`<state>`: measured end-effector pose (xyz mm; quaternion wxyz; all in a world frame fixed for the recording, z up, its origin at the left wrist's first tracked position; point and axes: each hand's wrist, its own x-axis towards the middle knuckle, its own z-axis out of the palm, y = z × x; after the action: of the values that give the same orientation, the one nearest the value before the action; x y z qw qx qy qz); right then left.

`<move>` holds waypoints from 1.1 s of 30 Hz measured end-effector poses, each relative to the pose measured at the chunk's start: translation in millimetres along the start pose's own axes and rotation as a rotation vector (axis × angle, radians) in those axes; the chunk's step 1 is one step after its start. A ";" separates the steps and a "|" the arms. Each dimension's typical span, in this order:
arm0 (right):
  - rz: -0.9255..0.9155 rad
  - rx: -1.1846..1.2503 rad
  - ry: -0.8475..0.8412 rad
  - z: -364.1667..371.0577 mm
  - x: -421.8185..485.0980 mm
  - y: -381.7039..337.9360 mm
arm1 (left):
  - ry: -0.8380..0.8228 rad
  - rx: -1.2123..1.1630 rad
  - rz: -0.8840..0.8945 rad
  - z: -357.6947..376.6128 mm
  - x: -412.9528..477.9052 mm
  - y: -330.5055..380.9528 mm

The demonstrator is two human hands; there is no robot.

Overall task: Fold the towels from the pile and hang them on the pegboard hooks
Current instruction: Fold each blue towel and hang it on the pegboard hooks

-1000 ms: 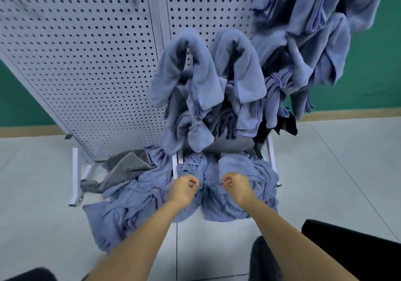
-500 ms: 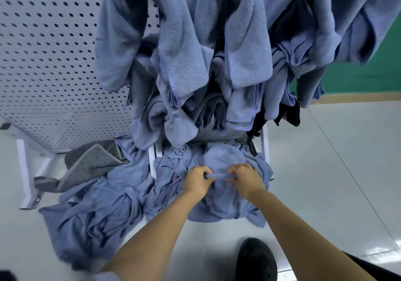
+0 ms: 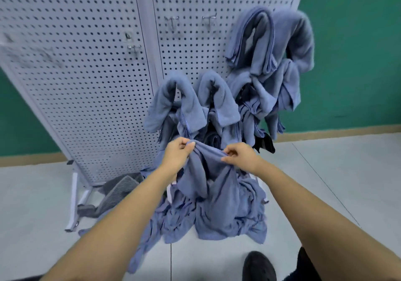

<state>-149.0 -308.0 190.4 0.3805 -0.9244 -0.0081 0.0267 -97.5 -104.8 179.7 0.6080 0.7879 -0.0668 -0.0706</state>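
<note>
Pinching towel point(image 3: 208, 170), L hand point(image 3: 176, 157), R hand point(image 3: 241, 158) level

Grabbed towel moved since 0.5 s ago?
Yes: left hand and right hand lifted the towel up off the floor pile, toward the hung towels.

Two bare hands, the left hand point(image 3: 175, 157) and the right hand point(image 3: 240, 158), share one thin blue cloth towel point(image 3: 214, 185) between their fingers. Above the fingers, four looped blue terry towels point(image 3: 219, 98) show clearly on two white perforated metal pegboard panels point(image 3: 86, 74); others bunched behind them cannot be counted. Higher still are four bare metal hooks point(image 3: 172, 21). Below-left of the fingers lies one grey ribbed towel point(image 3: 117, 191). Beneath them, the crumpled blue pile point(image 3: 227, 215) is uncountable. One black shoe point(image 3: 258, 265) shows.
</note>
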 end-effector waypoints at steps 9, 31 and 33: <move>-0.160 -0.051 0.440 -41.5 -8.7 -111.0 | -0.185 -0.006 0.043 -75.7 -32.6 92.4; 0.163 0.549 -0.017 15.7 -0.7 -114.7 | -0.136 -0.725 -0.156 -93.9 -51.1 90.5; 0.220 0.585 -0.078 22.9 -0.9 -109.7 | -0.149 -0.795 -0.146 -94.7 -56.4 101.0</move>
<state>-150.6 -214.0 251.5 0.6245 -0.7693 0.0852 0.1041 -136.6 -29.6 302.9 0.8519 0.4871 -0.0220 -0.1910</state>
